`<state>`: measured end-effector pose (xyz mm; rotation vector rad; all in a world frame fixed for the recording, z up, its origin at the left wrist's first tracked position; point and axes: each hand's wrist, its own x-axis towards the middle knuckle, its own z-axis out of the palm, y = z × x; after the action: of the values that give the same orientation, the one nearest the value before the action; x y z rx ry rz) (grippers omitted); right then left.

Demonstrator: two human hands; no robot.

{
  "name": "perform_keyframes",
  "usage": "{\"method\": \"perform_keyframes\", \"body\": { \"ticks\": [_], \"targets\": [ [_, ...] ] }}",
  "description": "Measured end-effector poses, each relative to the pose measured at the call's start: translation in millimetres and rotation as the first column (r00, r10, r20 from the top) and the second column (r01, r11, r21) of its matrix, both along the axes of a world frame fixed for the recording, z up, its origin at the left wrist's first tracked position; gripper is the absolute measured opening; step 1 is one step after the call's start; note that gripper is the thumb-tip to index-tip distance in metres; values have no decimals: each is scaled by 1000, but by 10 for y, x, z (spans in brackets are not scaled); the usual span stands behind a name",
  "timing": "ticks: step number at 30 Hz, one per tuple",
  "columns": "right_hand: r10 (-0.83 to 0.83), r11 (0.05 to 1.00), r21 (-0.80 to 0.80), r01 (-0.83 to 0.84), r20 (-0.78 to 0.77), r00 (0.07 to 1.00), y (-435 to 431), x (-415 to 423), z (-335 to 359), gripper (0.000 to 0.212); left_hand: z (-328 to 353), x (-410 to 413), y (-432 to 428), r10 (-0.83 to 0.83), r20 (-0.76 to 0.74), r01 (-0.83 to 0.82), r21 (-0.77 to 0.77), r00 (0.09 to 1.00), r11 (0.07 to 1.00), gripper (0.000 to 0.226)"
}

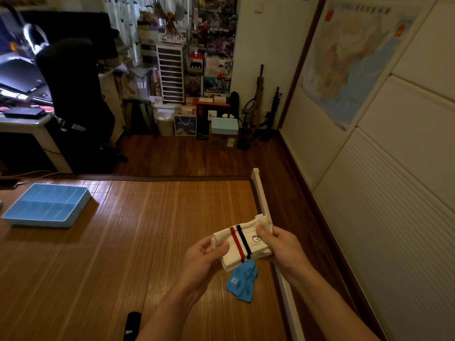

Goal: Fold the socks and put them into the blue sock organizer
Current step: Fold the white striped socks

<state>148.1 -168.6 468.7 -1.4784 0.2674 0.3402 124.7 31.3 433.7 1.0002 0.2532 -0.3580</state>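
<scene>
Two bare forearms rise from the lower edge of the frame, no sleeves, watch or rings showing; left hand (205,254) and right hand (280,244) are ungloved

I hold the white socks (242,243) folded in a bundle, red and black stripes across the cuff, above the mat. The blue socks (242,283) lie crumpled just below them. A black sock (132,326) lies nearer me. The blue sock organizer (46,205) sits far left, its compartments empty
</scene>
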Motion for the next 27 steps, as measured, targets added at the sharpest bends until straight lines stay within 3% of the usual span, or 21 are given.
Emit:
{"method": "perform_keyframes", "body": {
  "ticks": [4,9,12,15,19,23,27],
  "targets": [
    [-87,990,109,91,-43,995,14,20,23,29,41,1,-47,-9,56,7,27,998,1000,42],
    [-70,991,-107,79,85,994,-9,49,28,36,48,-33,-14,-11,38,11,16,999,1000,38],
    [-88,989,-114,97,85,992,-3,71,42,31,33,-36,22,-44,28,43,5,999,999,35],
    [11,981,-192,11,114,993,4,84,81,33,27,-52,62,-163,-20,162,-55,986,985,41],
    [201,930,-333,-154,111,973,-14,97,108,43,26,-80,58,-328,8,327,46,945,944,34],
    [223,957,-176,-229,-55,973,-51,107,90,34,-34,-77,25,-149,26,148,33,989,988,34],
    [230,951,-222,-217,34,973,-96,96,62,22,-76,-65,34,-171,-10,171,-3,985,985,49]
  ]
}}
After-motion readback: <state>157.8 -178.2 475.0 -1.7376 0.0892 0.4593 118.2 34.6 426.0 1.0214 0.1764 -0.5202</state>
